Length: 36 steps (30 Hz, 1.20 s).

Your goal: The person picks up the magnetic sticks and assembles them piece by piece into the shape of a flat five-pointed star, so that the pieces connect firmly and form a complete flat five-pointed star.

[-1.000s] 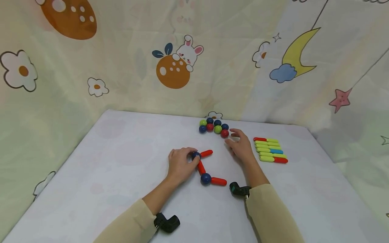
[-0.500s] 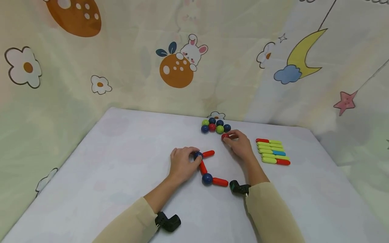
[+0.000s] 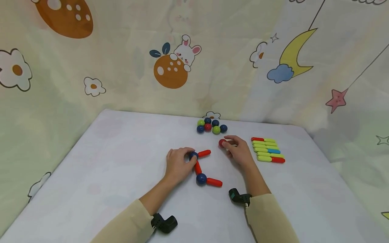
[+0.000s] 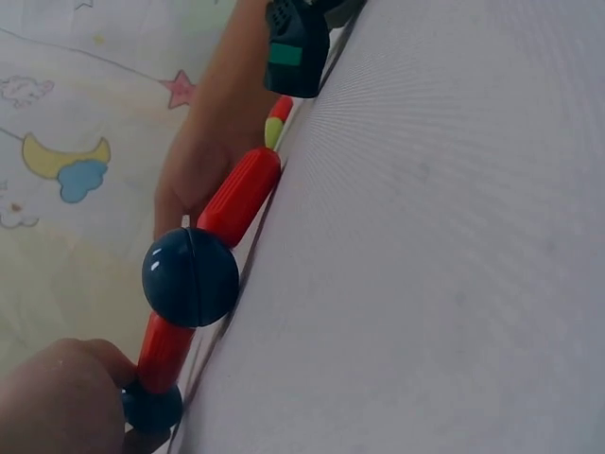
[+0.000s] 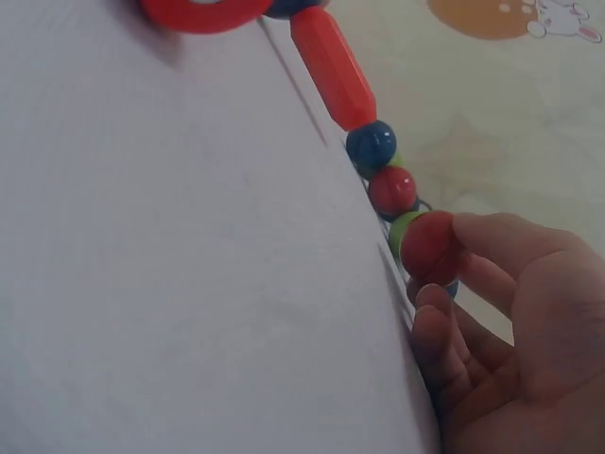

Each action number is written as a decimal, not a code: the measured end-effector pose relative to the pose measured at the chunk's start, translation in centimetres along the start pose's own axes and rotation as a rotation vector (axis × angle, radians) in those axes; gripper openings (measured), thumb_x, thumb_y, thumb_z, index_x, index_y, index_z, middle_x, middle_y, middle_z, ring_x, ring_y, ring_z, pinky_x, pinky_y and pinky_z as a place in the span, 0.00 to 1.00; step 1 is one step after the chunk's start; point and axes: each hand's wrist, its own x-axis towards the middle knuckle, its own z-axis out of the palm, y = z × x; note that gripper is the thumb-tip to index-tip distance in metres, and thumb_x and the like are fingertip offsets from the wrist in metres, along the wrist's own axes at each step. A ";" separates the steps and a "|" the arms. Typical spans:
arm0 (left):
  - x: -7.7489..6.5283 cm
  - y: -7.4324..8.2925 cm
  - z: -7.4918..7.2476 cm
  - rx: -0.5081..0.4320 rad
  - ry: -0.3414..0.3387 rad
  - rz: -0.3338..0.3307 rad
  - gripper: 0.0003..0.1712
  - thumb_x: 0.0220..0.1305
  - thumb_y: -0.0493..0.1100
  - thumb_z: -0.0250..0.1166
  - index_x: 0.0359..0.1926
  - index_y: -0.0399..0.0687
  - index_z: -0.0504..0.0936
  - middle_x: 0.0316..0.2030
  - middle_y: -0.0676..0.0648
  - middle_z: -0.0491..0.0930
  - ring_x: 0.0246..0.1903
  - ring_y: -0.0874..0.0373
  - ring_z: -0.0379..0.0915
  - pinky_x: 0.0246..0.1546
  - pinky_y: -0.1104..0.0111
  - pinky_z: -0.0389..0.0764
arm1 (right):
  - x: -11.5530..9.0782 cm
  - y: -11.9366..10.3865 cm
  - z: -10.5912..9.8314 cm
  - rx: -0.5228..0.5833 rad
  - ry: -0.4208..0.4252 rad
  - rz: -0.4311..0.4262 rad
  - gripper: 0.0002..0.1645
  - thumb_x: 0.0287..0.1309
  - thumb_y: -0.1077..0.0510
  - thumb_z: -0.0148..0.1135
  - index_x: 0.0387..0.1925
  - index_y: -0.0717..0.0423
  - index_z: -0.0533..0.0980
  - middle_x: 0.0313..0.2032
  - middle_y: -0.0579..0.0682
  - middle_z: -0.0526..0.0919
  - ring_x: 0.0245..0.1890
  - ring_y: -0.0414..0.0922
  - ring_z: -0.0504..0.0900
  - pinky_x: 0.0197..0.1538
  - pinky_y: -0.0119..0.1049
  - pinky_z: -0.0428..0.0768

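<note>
My left hand [image 3: 178, 165] pinches a dark blue ball [image 3: 193, 155] at the upper corner of a small frame on the table. From that ball, one red rod [image 3: 204, 153] points right and another red rod [image 3: 198, 167] runs down to a second blue ball [image 3: 201, 179]. A third red rod [image 3: 214, 182] sticks out rightward from the lower ball. My right hand [image 3: 240, 152] holds a red ball [image 3: 222, 143] between thumb and fingers, up and right of the frame. In the right wrist view the red ball [image 5: 435, 248] overlaps a green one behind it.
Behind my hands, a cluster of blue, green and red balls [image 3: 216, 130] lies near the back edge of the white table [image 3: 121, 152]. To the right is a row of mostly yellow-green rods [image 3: 267, 151], with some red and blue ones. A printed cloth [image 3: 121, 60] hangs behind.
My right hand has taken the red ball from the right end of the cluster and drawn it toward me. The left hand keeps its hold on the blue ball, and the frame stays in place.
</note>
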 end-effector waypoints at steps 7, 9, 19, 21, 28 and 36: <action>0.0 0.1 0.0 -0.006 0.005 0.006 0.16 0.67 0.45 0.68 0.53 0.49 0.88 0.47 0.48 0.88 0.54 0.50 0.80 0.75 0.38 0.53 | -0.9 -0.2 -0.2 -0.100 -0.094 -0.059 0.24 0.69 0.44 0.64 0.62 0.47 0.78 0.56 0.55 0.80 0.43 0.50 0.80 0.42 0.31 0.81; 0.0 0.2 0.0 -0.008 0.002 0.010 0.16 0.67 0.45 0.68 0.53 0.49 0.88 0.47 0.48 0.88 0.54 0.50 0.80 0.75 0.38 0.53 | -1.2 -0.3 -0.2 -0.124 -0.113 -0.086 0.24 0.69 0.46 0.65 0.62 0.47 0.78 0.57 0.55 0.81 0.43 0.50 0.80 0.42 0.32 0.82; 0.0 0.5 -0.2 0.004 0.000 0.010 0.16 0.67 0.46 0.67 0.53 0.49 0.88 0.47 0.48 0.88 0.54 0.50 0.80 0.75 0.38 0.53 | -2.0 -1.1 -0.3 -0.160 -0.183 -0.138 0.24 0.68 0.49 0.65 0.64 0.45 0.78 0.61 0.53 0.81 0.56 0.53 0.79 0.48 0.39 0.83; 0.0 0.5 -0.2 0.008 0.005 0.016 0.16 0.67 0.46 0.67 0.53 0.49 0.88 0.47 0.47 0.88 0.54 0.50 0.80 0.75 0.38 0.53 | -2.0 -1.1 -0.3 -0.155 -0.187 -0.148 0.24 0.68 0.50 0.65 0.64 0.45 0.78 0.61 0.53 0.82 0.55 0.53 0.80 0.48 0.39 0.82; 0.0 0.2 -0.1 0.016 0.009 0.013 0.16 0.67 0.45 0.68 0.53 0.49 0.88 0.47 0.47 0.88 0.54 0.49 0.80 0.75 0.38 0.54 | -2.1 -1.2 -0.1 -0.152 -0.184 -0.159 0.24 0.68 0.49 0.66 0.63 0.47 0.79 0.59 0.53 0.83 0.52 0.51 0.81 0.47 0.38 0.82; 0.1 0.1 0.0 0.016 0.015 0.023 0.16 0.66 0.45 0.68 0.53 0.49 0.88 0.46 0.48 0.88 0.54 0.50 0.81 0.74 0.37 0.55 | -2.3 -1.5 0.2 -0.154 -0.171 -0.150 0.23 0.70 0.49 0.64 0.63 0.48 0.79 0.56 0.53 0.84 0.49 0.50 0.82 0.47 0.37 0.81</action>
